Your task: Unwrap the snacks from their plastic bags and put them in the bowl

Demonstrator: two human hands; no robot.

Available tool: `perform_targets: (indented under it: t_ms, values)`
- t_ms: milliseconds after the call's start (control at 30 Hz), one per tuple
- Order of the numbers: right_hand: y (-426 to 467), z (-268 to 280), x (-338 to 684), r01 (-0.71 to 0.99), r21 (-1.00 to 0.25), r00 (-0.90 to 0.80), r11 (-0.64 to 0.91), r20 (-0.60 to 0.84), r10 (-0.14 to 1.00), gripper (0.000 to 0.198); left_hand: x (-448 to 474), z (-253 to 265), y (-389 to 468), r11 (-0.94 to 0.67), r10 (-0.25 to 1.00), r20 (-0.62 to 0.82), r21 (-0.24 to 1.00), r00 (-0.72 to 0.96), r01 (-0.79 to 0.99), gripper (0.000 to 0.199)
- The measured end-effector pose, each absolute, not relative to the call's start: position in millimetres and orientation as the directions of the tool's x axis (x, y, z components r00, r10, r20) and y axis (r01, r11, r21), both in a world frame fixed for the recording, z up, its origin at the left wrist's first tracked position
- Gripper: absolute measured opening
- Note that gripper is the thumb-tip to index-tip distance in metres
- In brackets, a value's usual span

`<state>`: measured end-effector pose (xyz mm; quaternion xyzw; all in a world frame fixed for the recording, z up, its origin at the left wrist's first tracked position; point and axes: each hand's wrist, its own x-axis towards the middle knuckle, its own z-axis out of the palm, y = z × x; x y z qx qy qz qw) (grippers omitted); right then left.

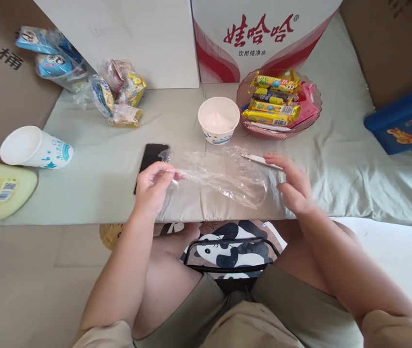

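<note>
My left hand pinches one end of a clear plastic bag, which lies stretched across the cloth in front of me. My right hand hovers at the bag's other side, fingers apart and holding nothing. Close by its fingertips lies a slim white utility knife, partly hidden by the fingers. A dark phone rests under the left end of the bag, beside my left hand. Just behind the bag stands a white paper bowl with some whitish contents that I cannot make out.
A pink glass bowl holds several yellow-wrapped snacks. Snack packets lie at the back left. A paper cup lies tipped over near a pale yellow bottle. White cartons line the back; a blue box stands right.
</note>
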<state>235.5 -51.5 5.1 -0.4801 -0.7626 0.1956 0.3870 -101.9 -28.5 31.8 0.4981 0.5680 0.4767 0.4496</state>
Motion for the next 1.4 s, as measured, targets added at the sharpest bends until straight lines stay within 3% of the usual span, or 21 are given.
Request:
perform_targets:
  t_ms: [133,200,267,400,633,867,1033,1200,1300,1400]
  values:
    - [-53,0,220,0.533,-0.673,-0.385,0.512,0.346,0.856,0.057,-101,30,-24,0.121,0.988,-0.110,0.988,-0.109,0.097,0.029]
    - [-56,1,209,0.465,-0.737,-0.387,0.490,0.328,0.861,0.045,-99,29,-23,0.140,0.990,-0.135,0.982,-0.050,0.125,0.030]
    - [-58,3,202,0.384,-0.819,-0.314,0.427,0.319,0.894,0.032,-97,27,-21,0.152,0.988,-0.152,0.978,-0.013,0.143,0.031]
    - [-57,6,201,0.300,-0.926,0.011,0.229,0.243,0.970,0.046,-95,23,-18,0.198,0.980,-0.194,0.962,-0.039,0.190,0.028]
    - [-51,6,211,0.291,-0.955,0.347,-0.049,0.057,0.936,0.041,-88,30,-14,0.313,0.950,-0.305,0.919,-0.072,0.240,0.027]
    - [-46,2,221,0.184,-0.981,0.455,-0.056,0.034,0.890,0.040,-73,41,-7,0.387,0.914,-0.391,0.920,0.107,0.057,0.033]
    - [-42,2,222,0.127,-0.988,0.377,-0.088,-0.034,0.926,0.026,-72,43,-7,0.456,0.887,-0.458,0.889,0.059,0.042,0.027]
    - [-43,2,218,0.247,-0.961,0.311,-0.123,-0.042,0.950,0.029,-77,40,-9,0.375,0.923,-0.383,0.916,0.031,0.145,0.021]
    - [-41,2,219,0.292,-0.941,0.335,-0.173,-0.069,0.940,0.029,-81,32,-9,0.256,0.966,-0.256,0.918,-0.041,0.303,0.019]
    - [-37,-1,222,0.390,-0.899,0.356,-0.197,-0.051,0.933,0.028,-87,23,-7,0.162,0.987,-0.150,0.841,-0.065,0.517,0.019]
